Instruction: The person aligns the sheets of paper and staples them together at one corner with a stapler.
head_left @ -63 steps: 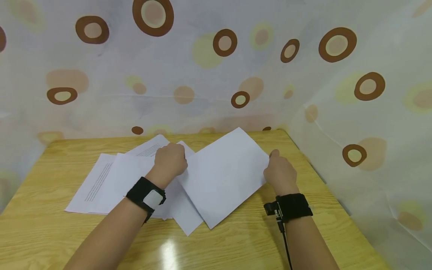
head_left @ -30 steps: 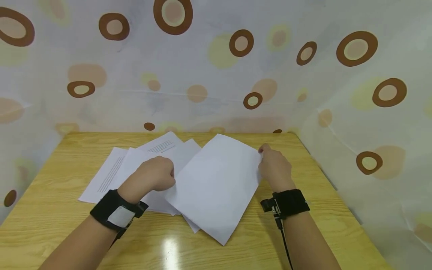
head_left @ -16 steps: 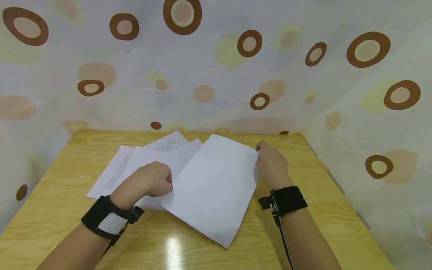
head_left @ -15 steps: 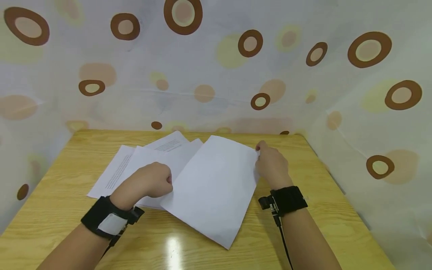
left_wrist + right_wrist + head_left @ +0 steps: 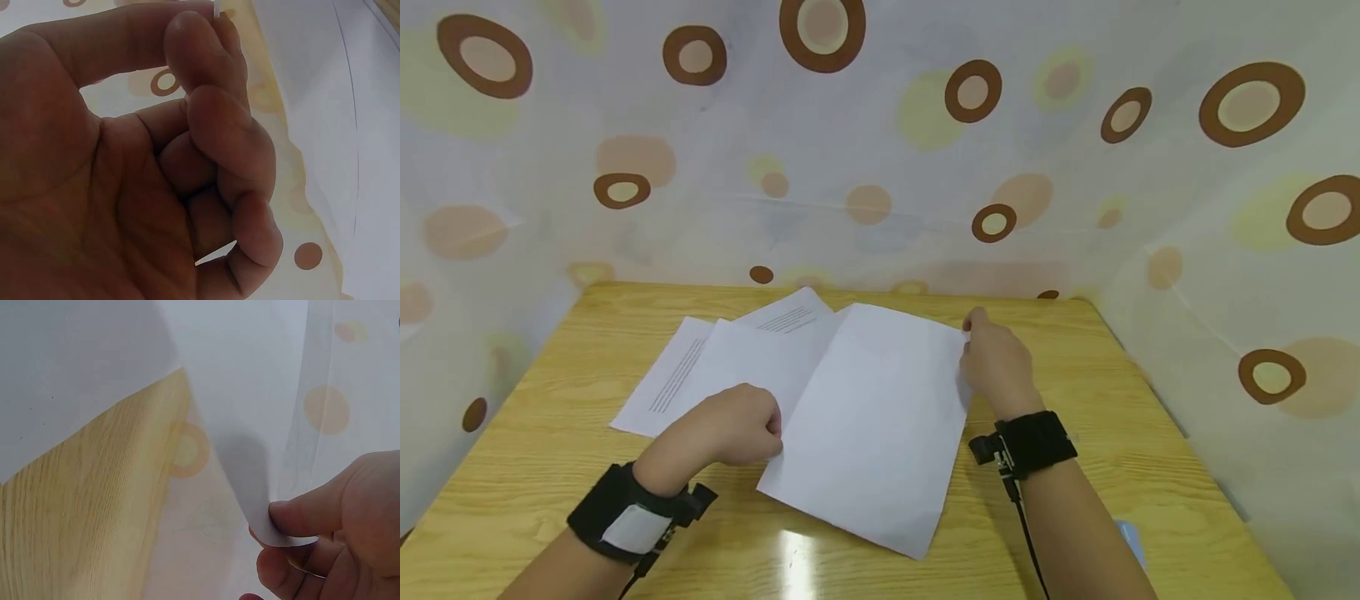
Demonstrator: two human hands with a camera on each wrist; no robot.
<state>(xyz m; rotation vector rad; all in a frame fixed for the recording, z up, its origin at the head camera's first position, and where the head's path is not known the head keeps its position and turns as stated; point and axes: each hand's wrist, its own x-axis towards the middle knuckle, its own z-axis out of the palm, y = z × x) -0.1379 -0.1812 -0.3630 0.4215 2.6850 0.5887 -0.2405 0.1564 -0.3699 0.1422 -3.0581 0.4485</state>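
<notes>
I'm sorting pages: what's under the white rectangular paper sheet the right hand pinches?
Other white paper sheets, some printed, show past its left edge; whatever it covers is hidden.

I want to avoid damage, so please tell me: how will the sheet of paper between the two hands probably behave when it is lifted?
The sheet of paper is probably floppy: its edge curls where the right hand pinches it. It should be light, as that edge looks thin. It may crease easily if the pinch tightens at this curl.
</notes>
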